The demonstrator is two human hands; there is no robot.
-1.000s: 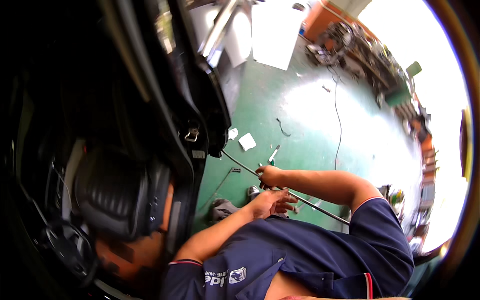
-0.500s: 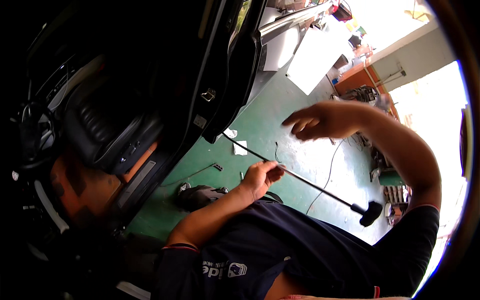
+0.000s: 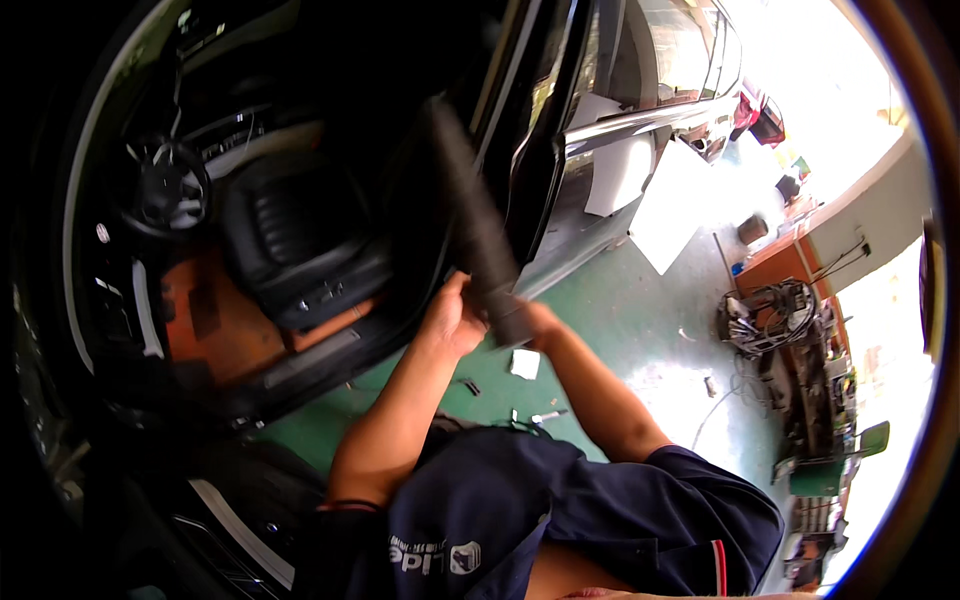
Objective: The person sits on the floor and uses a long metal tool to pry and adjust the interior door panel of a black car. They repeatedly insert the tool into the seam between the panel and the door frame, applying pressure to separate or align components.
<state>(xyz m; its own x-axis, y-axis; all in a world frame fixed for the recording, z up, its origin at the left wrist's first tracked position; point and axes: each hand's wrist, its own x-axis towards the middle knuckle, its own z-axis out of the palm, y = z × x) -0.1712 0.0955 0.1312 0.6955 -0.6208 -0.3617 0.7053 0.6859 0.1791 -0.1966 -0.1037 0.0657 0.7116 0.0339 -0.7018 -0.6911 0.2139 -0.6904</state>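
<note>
A long, dark, bar-like thing (image 3: 478, 225), smeared by motion, slants across the open car doorway, its lower end between my hands. My left hand (image 3: 456, 322) is beside that lower end, near the door sill, with its thumb up and fingers curled; what they hold is hidden. On the other side, my right hand (image 3: 537, 322) meets the bar's lower end. Its fingers are behind the bar, so their grip is hidden. I cannot make out the thin rod with the black T-shaped handle in this view.
To the left are a black leather seat (image 3: 285, 225), a steering wheel (image 3: 170, 190) and an orange-brown floor (image 3: 215, 320) inside the car. A white sheet (image 3: 524, 364) and small tools (image 3: 548, 416) lie on the green floor. Cluttered shelving (image 3: 810, 400) stands at right.
My right hand has come down and left from its raised place to beside my left hand. Both are now near the doorway. The rod has left view; the dark bar has appeared.
</note>
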